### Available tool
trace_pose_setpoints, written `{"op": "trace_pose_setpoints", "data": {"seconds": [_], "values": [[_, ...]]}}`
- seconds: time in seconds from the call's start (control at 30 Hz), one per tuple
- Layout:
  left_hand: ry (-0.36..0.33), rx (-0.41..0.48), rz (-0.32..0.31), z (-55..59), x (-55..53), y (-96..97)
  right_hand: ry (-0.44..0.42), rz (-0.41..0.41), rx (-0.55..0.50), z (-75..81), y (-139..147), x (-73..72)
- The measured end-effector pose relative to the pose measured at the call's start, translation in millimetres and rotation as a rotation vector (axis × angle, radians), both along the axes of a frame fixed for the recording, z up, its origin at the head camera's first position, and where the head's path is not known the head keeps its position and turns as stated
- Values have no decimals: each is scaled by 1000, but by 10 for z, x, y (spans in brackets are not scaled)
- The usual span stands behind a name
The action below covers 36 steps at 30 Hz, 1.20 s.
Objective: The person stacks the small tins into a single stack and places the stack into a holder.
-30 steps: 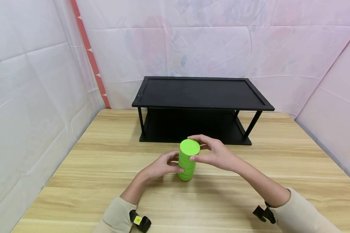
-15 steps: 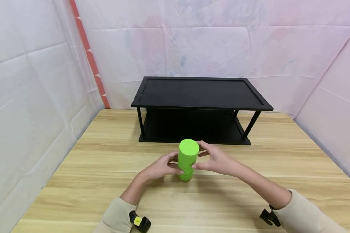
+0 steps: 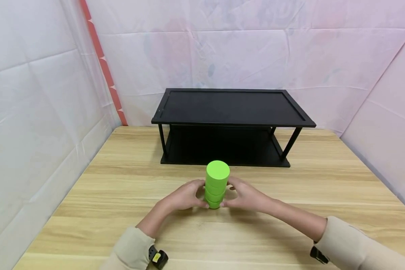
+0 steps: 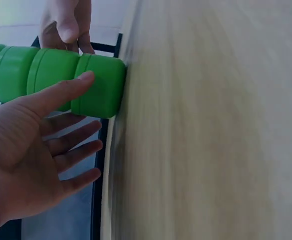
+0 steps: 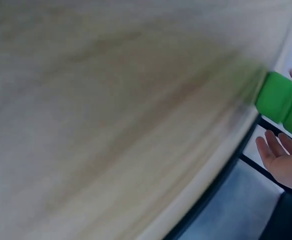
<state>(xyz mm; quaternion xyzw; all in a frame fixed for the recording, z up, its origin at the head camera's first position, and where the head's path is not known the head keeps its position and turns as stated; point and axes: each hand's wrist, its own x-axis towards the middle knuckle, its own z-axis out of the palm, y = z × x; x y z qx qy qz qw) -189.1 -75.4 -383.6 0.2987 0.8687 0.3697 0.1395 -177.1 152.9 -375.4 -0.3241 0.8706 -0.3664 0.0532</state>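
An upright stack of several bright green cylinders [image 3: 218, 171] stands on the wooden table, centred in front of the black rack. My left hand [image 3: 186, 195] is at the lower left side of the stack, its thumb lying across the bottom cylinder [image 4: 102, 90] in the left wrist view. The other fingers of that hand are spread and fairly straight beside it. Opposite, my right hand [image 3: 249, 197] stands at the lower right side, thumb tip near the base and fingers partly hidden behind the stack. In the right wrist view, the fingers [image 5: 275, 144] look extended, with a gap to the green.
Behind the stack stands a low two-tier black rack [image 3: 226, 108]. The wooden table [image 3: 98, 210] reaches white fabric walls [image 3: 37, 93] at the left, back and right. Dark wrist straps [image 3: 158, 257] sit at the sleeves.
My right hand has slid down from the top of the stack to near its base. My left hand has shifted slightly lower. The stack now looks straighter, its top slightly left.
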Motion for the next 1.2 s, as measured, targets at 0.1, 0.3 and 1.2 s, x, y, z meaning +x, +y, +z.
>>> {"op": "trace_pose_setpoints", "data": {"seconds": [0.1, 0.3, 1.2], "values": [[13, -8, -3, 5, -4, 7, 8, -20, 21, -85, -11, 15], [56, 0, -28, -25, -21, 31, -16, -66, 50, -186, -36, 61], [-32, 65, -32, -51, -17, 29, -47, -79, 17, -150, -113, 73]]}}
